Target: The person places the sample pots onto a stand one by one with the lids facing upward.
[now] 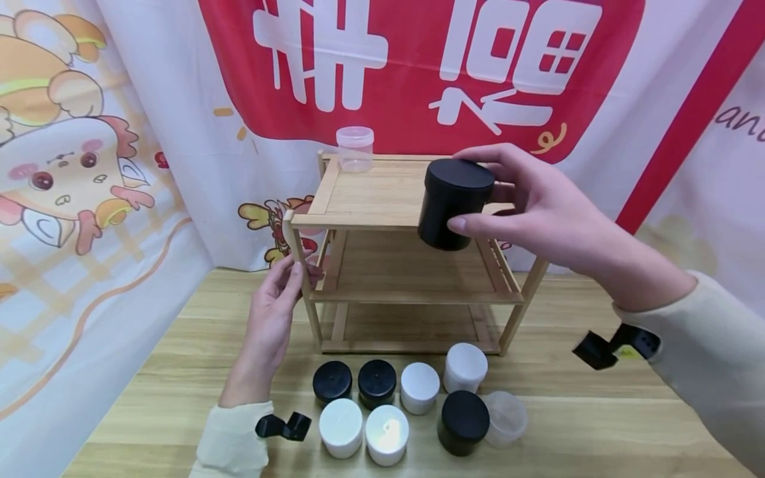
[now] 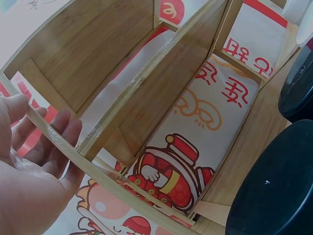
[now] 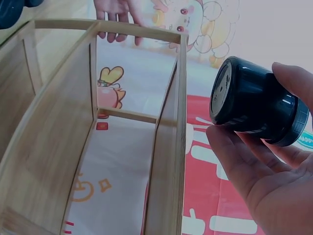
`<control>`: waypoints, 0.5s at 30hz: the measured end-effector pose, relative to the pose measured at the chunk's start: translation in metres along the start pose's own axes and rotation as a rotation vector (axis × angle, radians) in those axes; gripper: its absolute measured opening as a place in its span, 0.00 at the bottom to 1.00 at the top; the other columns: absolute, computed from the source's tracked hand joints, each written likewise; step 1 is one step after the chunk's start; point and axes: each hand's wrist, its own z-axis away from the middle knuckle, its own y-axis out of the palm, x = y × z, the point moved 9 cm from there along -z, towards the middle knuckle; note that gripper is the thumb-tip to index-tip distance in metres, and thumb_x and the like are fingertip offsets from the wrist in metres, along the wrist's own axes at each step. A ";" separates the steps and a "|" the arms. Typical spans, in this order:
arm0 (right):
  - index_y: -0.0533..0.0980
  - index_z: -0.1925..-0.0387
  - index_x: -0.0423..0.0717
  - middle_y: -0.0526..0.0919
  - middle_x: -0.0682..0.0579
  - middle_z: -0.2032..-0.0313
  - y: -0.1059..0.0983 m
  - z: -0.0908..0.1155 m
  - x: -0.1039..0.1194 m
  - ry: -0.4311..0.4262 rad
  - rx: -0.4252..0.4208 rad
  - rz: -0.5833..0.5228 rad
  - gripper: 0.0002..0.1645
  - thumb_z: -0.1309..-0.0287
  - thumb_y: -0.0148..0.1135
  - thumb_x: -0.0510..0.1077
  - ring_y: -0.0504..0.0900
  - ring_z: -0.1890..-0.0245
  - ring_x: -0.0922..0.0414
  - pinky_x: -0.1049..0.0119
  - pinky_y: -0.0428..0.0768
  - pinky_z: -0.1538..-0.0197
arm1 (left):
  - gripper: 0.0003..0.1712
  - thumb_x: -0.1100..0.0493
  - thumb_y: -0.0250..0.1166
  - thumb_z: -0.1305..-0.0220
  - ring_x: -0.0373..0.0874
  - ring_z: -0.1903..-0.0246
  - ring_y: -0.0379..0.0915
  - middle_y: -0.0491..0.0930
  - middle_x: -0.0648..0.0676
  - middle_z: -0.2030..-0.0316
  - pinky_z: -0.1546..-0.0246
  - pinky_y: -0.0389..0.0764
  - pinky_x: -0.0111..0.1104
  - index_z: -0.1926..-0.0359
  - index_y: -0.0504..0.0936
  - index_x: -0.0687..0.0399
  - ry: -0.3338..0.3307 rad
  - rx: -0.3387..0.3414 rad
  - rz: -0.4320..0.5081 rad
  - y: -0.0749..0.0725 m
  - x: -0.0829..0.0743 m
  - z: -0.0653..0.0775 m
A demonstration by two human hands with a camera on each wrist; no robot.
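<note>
My right hand [image 1: 526, 192] grips a black lidded jar [image 1: 451, 209] between thumb and fingers. It holds the jar upright in front of the top board's right part, overlapping that board in the head view; the jar's round base faces the camera in the right wrist view. A three-tier wooden shelf [image 1: 412, 299] stands on the table. My left hand [image 1: 277, 299] is at the shelf's left front post [image 2: 56, 139], thumb on the near side and fingers passing round behind it. On the top board's back left corner sits a clear jar [image 1: 355, 151] with a translucent lid.
In front of the shelf, the wooden table [image 1: 597, 411] bears several jars: black ones such as this front jar [image 1: 463, 423], white ones such as this left jar [image 1: 340, 428], and a translucent one [image 1: 505, 418]. A printed cloth [image 1: 412, 126] hangs behind the shelf.
</note>
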 end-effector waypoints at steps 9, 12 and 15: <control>0.68 0.25 0.67 0.77 0.54 0.32 0.003 -0.019 -0.005 0.051 0.002 0.018 0.42 0.36 0.78 0.53 0.83 0.34 0.49 0.57 0.86 0.41 | 0.28 0.47 0.53 0.14 0.40 0.38 0.76 0.84 0.41 0.49 0.31 0.71 0.31 0.23 0.70 0.55 -0.011 -0.002 -0.009 -0.002 0.001 0.000; 0.67 0.25 0.66 0.77 0.53 0.32 0.006 -0.026 -0.011 0.072 -0.001 0.018 0.44 0.37 0.78 0.55 0.82 0.34 0.49 0.48 0.86 0.38 | 0.28 0.47 0.53 0.14 0.40 0.38 0.76 0.85 0.42 0.48 0.31 0.71 0.31 0.23 0.70 0.55 -0.010 -0.001 -0.006 -0.003 0.002 -0.001; 0.67 0.24 0.65 0.77 0.52 0.32 0.011 -0.033 -0.016 0.074 0.003 0.012 0.44 0.37 0.79 0.55 0.81 0.33 0.48 0.44 0.85 0.36 | 0.27 0.47 0.53 0.14 0.40 0.39 0.76 0.85 0.44 0.47 0.31 0.71 0.32 0.24 0.71 0.54 -0.014 -0.004 -0.004 -0.003 0.004 -0.001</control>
